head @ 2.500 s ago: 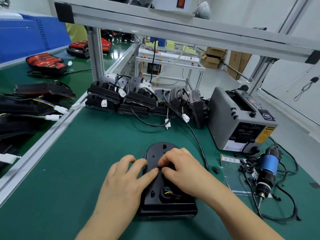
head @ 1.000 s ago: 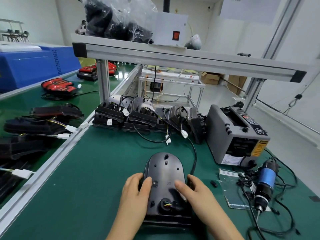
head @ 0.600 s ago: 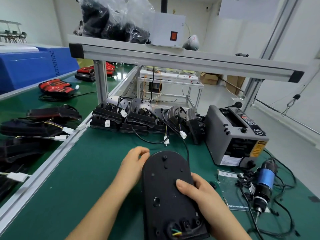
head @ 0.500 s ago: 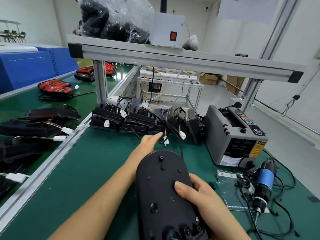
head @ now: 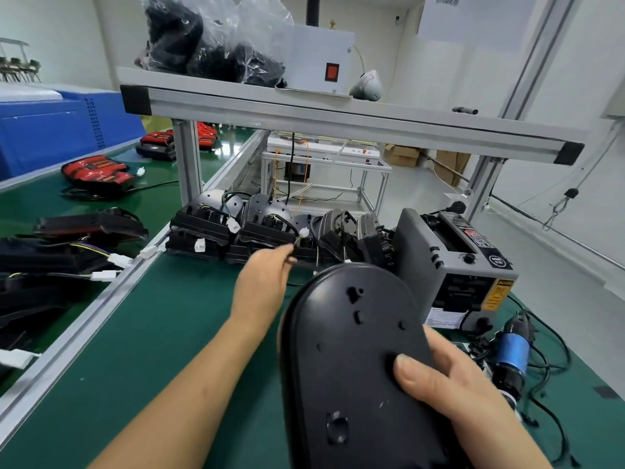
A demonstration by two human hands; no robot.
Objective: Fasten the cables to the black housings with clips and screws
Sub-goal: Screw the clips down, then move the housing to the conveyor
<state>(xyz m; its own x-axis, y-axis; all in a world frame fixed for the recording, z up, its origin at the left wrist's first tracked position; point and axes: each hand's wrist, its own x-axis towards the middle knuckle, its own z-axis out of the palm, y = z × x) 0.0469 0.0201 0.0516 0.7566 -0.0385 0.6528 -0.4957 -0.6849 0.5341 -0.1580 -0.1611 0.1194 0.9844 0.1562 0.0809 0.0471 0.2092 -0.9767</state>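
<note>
Housing (head: 351, 350) raised closer, base cropped; right hand (head: 453, 387) grips it; left hand (head: 265, 282) pinches cable (head: 295, 248), fingertips hidden.

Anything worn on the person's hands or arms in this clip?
Nothing worn: the left hand and right hand show no gloves, rings or watch, and both forearms are bare of sleeves as far as the frame shows.

Only one camera, worn on my head, looks forward and down over the green bench (head: 152, 333); the black housing (head: 338, 333) in my right hand (head: 456, 390) is very near it.
</note>
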